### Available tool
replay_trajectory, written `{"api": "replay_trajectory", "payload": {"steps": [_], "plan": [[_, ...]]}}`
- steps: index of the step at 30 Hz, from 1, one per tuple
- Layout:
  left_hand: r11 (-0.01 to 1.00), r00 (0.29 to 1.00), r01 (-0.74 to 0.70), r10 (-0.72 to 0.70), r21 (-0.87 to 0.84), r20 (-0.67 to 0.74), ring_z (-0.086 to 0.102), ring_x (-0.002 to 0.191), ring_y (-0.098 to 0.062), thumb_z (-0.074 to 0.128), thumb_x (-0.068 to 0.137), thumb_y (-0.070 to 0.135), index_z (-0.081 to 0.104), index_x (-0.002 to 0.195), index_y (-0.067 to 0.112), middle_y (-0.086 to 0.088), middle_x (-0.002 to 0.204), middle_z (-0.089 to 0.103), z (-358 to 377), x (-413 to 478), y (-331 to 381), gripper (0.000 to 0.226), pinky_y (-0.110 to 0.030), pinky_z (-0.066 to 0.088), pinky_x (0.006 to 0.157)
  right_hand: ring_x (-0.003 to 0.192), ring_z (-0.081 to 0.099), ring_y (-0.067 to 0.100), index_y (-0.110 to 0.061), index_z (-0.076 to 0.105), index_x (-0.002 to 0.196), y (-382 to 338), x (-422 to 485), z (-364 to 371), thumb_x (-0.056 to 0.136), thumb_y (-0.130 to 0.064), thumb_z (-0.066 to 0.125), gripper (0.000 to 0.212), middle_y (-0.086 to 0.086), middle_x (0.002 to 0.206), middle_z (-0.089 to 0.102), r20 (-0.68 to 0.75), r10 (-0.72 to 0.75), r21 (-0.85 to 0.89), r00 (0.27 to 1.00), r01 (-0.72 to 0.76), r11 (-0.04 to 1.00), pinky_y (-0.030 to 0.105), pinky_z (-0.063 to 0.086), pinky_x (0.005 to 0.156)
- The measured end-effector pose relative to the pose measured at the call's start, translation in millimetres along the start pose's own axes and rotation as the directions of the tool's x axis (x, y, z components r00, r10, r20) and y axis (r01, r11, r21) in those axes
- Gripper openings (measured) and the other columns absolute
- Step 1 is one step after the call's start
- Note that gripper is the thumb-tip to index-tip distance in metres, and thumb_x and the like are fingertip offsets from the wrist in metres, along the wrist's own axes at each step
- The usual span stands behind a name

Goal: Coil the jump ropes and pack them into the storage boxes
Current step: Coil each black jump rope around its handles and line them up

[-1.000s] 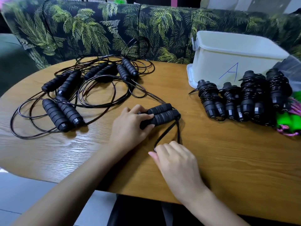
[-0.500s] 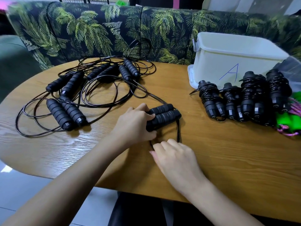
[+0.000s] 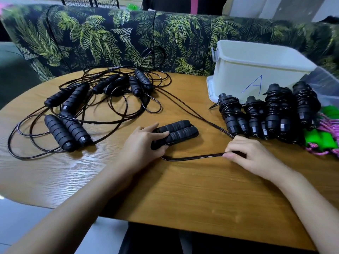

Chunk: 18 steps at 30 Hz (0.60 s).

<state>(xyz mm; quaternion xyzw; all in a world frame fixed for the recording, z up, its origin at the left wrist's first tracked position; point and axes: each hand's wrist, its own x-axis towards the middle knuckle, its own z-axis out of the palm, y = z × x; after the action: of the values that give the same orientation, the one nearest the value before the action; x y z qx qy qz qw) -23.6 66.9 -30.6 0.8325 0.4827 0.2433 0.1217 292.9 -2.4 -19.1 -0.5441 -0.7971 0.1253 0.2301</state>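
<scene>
Item: jump rope in work, centre of wooden desk [image 3: 183,195].
- Handles [image 3: 180,132]: two black ribbed foam grips, lying side by side and touching, flat on the desk.
- Left hand [image 3: 141,145]: rests over the near ends of the handles, fingers [image 3: 160,133] curled round them and holding the pair together.
- Cord [image 3: 192,158]: thin, black and glossy. It runs from beneath the left hand rightward along the desk to the right hand; a second strand leads from that hand back and left toward the loose pile.
- Right hand [image 3: 253,154]: knuckles up on the desk, thumb and forefinger pinching the cord, the other fingers folded under.

Loose jump ropes [image 3: 102,99]: several black pairs of handles with tangled cords, far left of the desk, one loop rising against the sofa.

Coiled jump ropes [image 3: 271,114]: a row of black bundles with cord wound round the handles, at the right, just in front of the storage box.

Storage box [image 3: 256,66]: white plastic with a blue "A" on its front, at the far right of the desk.

Green-handled rope [image 3: 321,142]: pink cord, right edge, beside the coiled row.

Sofa [image 3: 110,37]: dark palm-leaf print, behind the desk.
</scene>
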Motion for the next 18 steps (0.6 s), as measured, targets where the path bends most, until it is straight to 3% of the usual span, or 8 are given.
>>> {"api": "replay_trajectory", "payload": {"steps": [3,6,8,10,12,14,16,18], "plan": [[0.997,0.998,-0.058,0.058,-0.044,0.016,0.050,0.108,-0.023,0.074,0.085,0.030,0.063,0.128,0.027,-0.002,0.136,0.057,5,0,-6,0.045,-0.040,0.048,0.095,0.079,0.060,0.010,-0.040,0.070,0.072,-2,2,3,0.087,-0.056,0.056,0.026,-0.006,0.080,0.063,0.017,0.157,0.104,0.987,-0.158,0.982,0.040,0.048,0.078],[0.993,0.993,-0.116,0.117,-0.031,0.028,0.046,0.100,-0.019,0.069,0.086,0.033,0.055,0.124,0.026,-0.001,0.124,0.059,9,3,-13,0.040,-0.041,0.048,0.088,0.077,0.057,0.004,-0.038,0.070,0.067,-4,6,2,0.088,-0.041,0.064,0.022,-0.008,0.078,0.063,0.054,0.203,0.105,0.978,-0.208,0.972,0.028,0.036,0.073],[0.988,0.991,-0.121,0.125,-0.092,0.045,0.046,0.101,-0.019,0.065,0.088,0.034,0.053,0.124,0.024,0.010,0.116,0.056,7,3,-16,0.039,-0.038,0.047,0.088,0.079,0.057,-0.001,-0.034,0.070,0.068,-7,10,1,0.090,-0.038,0.065,0.023,-0.018,0.078,0.065,0.094,0.225,0.105,0.970,-0.234,0.966,0.024,0.035,0.072],[0.973,0.989,-0.125,0.137,-0.194,0.048,0.047,0.104,-0.014,0.064,0.088,0.035,0.052,0.125,0.022,0.025,0.110,0.046,1,-3,-14,0.041,-0.030,0.044,0.092,0.075,0.059,0.005,-0.034,0.070,0.068,-7,16,-1,0.091,-0.041,0.063,0.026,-0.015,0.076,0.067,0.120,0.239,0.110,0.964,-0.252,0.962,0.029,0.042,0.073],[0.955,0.987,-0.143,0.158,-0.261,0.038,0.047,0.106,0.000,0.059,0.085,0.047,0.045,0.128,0.032,0.020,0.112,0.046,-10,-10,-8,0.047,-0.015,0.037,0.095,0.065,0.055,0.013,-0.035,0.069,0.068,-8,25,-5,0.091,-0.045,0.060,0.027,-0.002,0.067,0.064,0.141,0.257,0.128,0.956,-0.276,0.953,0.035,0.044,0.071],[0.949,0.975,-0.186,0.210,-0.256,0.070,0.046,0.109,0.005,0.058,0.082,0.055,0.035,0.130,0.044,0.008,0.119,0.048,-23,-20,4,0.054,-0.010,0.034,0.096,0.057,0.045,0.013,-0.038,0.068,0.066,-12,39,-11,0.091,-0.048,0.060,0.028,0.000,0.058,0.055,0.139,0.286,0.116,0.948,-0.303,0.946,0.034,0.036,0.063],[0.942,0.943,-0.254,0.291,-0.218,0.162,0.046,0.112,-0.002,0.058,0.083,0.062,0.023,0.138,0.045,0.005,0.124,0.048,-35,-30,25,0.067,-0.014,0.036,0.098,0.055,0.043,0.009,-0.034,0.069,0.066,-26,60,-15,0.091,-0.051,0.059,0.031,-0.013,0.052,0.053,0.122,0.309,0.042,0.943,-0.316,0.948,0.029,0.031,0.059],[0.936,0.923,-0.350,0.352,-0.042,0.156,0.047,0.108,-0.010,0.054,0.083,0.060,0.013,0.150,0.029,-0.001,0.124,0.053,-36,-35,48,0.085,-0.018,0.038,0.094,0.059,0.048,0.008,-0.032,0.069,0.070,-53,84,-20,0.092,-0.052,0.058,0.032,-0.022,0.052,0.055,0.075,0.312,-0.042,0.947,-0.309,0.950,0.026,0.030,0.055]]}}
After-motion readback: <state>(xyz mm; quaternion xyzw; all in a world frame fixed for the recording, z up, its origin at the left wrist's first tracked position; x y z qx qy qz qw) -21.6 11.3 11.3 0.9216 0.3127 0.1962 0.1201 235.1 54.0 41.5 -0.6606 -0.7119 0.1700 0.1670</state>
